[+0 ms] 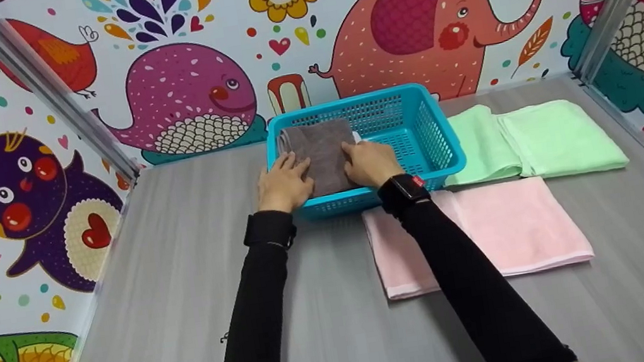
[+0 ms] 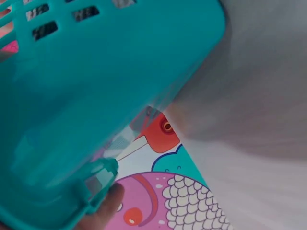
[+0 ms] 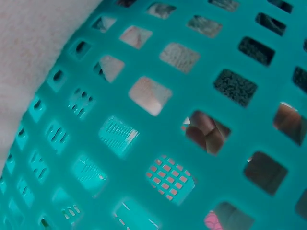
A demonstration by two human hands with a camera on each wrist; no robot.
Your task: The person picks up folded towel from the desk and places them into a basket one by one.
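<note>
A folded grey-brown towel point(image 1: 325, 152) lies in the left part of a turquoise plastic basket point(image 1: 335, 204). My left hand point(image 1: 285, 183) reaches over the basket's front left rim, its spread fingers touching the towel's left side. At the towel's right edge, the fingertips of my right hand point(image 1: 371, 162) touch the cloth; its other fingers are hidden. The left wrist view has the basket's smooth outer side point(image 2: 96, 81) close up, with a fingertip point(image 2: 114, 195) by the rim. Through the basket's holes, the right wrist view gives glimpses of fingers point(image 3: 206, 130).
To the basket's right lies a folded light green towel point(image 1: 564, 138). A folded pink towel point(image 1: 514, 229) lies in front of it, partly under my right forearm. Printed cartoon walls point(image 1: 187, 92) border the grey table point(image 1: 185, 291) at the back and sides.
</note>
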